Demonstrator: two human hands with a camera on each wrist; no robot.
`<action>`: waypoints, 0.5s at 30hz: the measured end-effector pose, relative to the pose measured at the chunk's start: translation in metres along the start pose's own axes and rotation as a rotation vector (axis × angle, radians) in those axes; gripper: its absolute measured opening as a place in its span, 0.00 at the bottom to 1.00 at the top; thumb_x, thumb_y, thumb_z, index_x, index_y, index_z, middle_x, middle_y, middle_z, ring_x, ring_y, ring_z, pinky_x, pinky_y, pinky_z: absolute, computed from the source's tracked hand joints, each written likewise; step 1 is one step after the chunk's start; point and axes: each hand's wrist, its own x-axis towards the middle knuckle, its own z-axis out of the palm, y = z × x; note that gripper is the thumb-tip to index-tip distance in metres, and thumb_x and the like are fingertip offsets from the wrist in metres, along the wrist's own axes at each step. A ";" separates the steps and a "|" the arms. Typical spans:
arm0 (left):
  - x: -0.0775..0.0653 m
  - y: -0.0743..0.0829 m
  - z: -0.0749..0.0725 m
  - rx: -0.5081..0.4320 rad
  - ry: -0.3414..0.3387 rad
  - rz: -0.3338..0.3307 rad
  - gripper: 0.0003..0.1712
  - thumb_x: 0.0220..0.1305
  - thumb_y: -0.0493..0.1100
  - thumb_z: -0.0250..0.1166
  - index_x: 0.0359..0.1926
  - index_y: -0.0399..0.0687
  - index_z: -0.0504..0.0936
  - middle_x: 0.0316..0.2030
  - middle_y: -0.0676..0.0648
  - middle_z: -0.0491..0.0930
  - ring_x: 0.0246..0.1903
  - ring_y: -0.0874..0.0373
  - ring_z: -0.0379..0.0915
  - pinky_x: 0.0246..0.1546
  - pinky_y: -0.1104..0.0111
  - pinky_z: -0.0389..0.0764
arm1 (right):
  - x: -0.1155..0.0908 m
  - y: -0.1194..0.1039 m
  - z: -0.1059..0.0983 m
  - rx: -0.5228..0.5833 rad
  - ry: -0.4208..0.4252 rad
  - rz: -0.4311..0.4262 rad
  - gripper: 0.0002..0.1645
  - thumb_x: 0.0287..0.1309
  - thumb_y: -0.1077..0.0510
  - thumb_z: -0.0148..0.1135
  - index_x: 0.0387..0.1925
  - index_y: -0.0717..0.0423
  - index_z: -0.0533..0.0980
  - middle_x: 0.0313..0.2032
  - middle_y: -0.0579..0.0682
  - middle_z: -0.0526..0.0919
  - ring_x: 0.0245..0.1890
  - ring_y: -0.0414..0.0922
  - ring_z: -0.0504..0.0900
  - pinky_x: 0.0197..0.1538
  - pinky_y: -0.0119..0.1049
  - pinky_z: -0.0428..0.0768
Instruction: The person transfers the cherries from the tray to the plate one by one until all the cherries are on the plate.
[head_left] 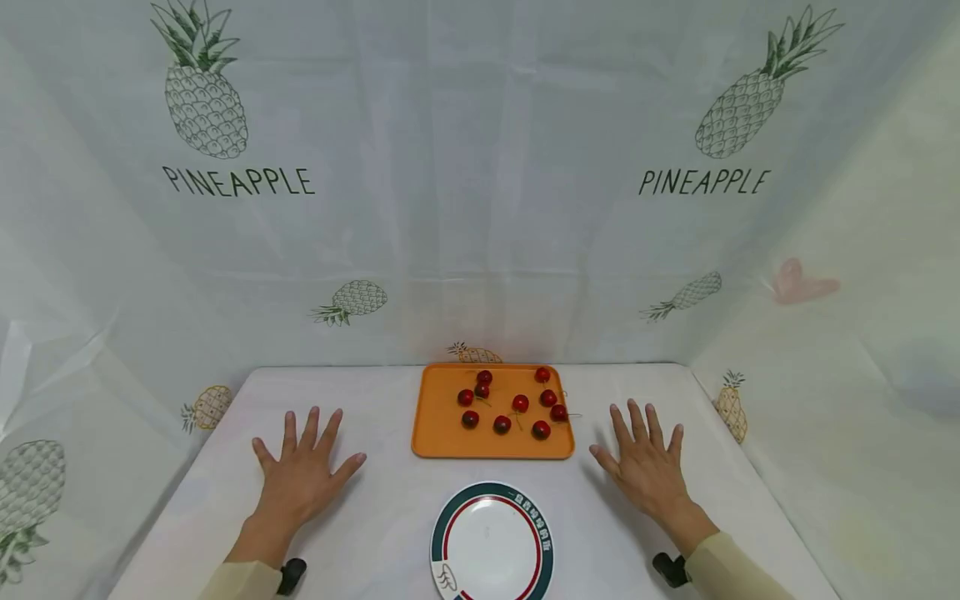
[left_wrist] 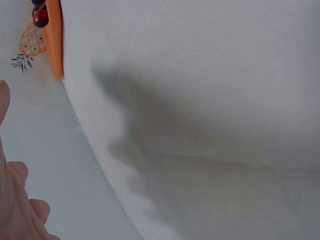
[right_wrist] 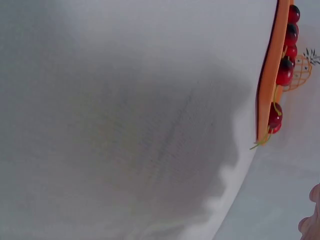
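Note:
My left hand (head_left: 300, 483) is held over the left side of the white table, fingers spread and nothing in it. On the other side my right hand (head_left: 647, 468) hovers likewise, palm down with its fingers spread. Between them, toward the back, lies an orange tray (head_left: 435, 433) with several dark red cherries (head_left: 502, 425), some with thin stems. Nearer to me is a round white plate (head_left: 491, 546) with a dark green rim and a red ring; its front edge is cut off by the head view. Both wrist views catch hand shadows on the tabletop.
A pale cloth backdrop (head_left: 480, 208) printed with pineapples rises behind the table's far edge and along both sides. The white tabletop (head_left: 375, 533) extends around the tray and plate. A black wrist device (head_left: 292, 575) sits under the left wrist, another (head_left: 670, 570) under the right.

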 end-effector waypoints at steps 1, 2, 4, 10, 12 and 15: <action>0.001 0.001 0.001 -0.004 0.004 0.004 0.58 0.67 0.82 0.49 0.83 0.50 0.57 0.81 0.28 0.49 0.79 0.21 0.33 0.65 0.16 0.20 | 0.000 -0.001 0.001 0.000 0.002 -0.001 0.54 0.72 0.26 0.51 0.83 0.57 0.56 0.82 0.68 0.50 0.82 0.70 0.43 0.75 0.83 0.32; 0.002 0.002 0.001 -0.002 0.007 0.008 0.57 0.67 0.82 0.49 0.83 0.50 0.57 0.81 0.28 0.49 0.79 0.21 0.33 0.65 0.16 0.21 | 0.000 -0.001 0.001 0.002 0.004 -0.004 0.54 0.72 0.27 0.51 0.83 0.57 0.56 0.82 0.68 0.50 0.82 0.70 0.43 0.75 0.83 0.32; 0.005 0.004 0.002 0.000 0.016 0.016 0.57 0.68 0.82 0.50 0.83 0.50 0.58 0.81 0.28 0.50 0.79 0.21 0.34 0.66 0.16 0.22 | 0.001 -0.002 0.003 -0.007 0.010 -0.008 0.53 0.72 0.27 0.51 0.82 0.57 0.56 0.81 0.68 0.51 0.81 0.71 0.44 0.75 0.83 0.33; 0.016 0.016 0.005 0.004 0.013 0.027 0.55 0.68 0.80 0.52 0.83 0.51 0.58 0.81 0.29 0.49 0.80 0.22 0.34 0.67 0.16 0.23 | 0.004 -0.003 0.005 -0.009 0.019 -0.012 0.53 0.72 0.27 0.52 0.82 0.57 0.57 0.81 0.68 0.51 0.81 0.71 0.45 0.76 0.82 0.35; 0.020 0.021 0.006 0.007 0.002 0.029 0.55 0.69 0.79 0.52 0.83 0.52 0.58 0.81 0.30 0.49 0.80 0.23 0.33 0.67 0.17 0.23 | 0.006 -0.005 0.006 -0.010 0.016 -0.012 0.53 0.71 0.27 0.52 0.82 0.56 0.57 0.81 0.67 0.51 0.81 0.71 0.45 0.76 0.82 0.36; 0.026 0.031 0.009 0.008 -0.010 0.033 0.54 0.69 0.78 0.54 0.83 0.52 0.58 0.81 0.30 0.49 0.80 0.24 0.33 0.68 0.18 0.23 | 0.008 -0.008 0.007 -0.005 0.008 -0.013 0.53 0.71 0.28 0.53 0.82 0.57 0.58 0.82 0.67 0.51 0.82 0.70 0.45 0.77 0.80 0.36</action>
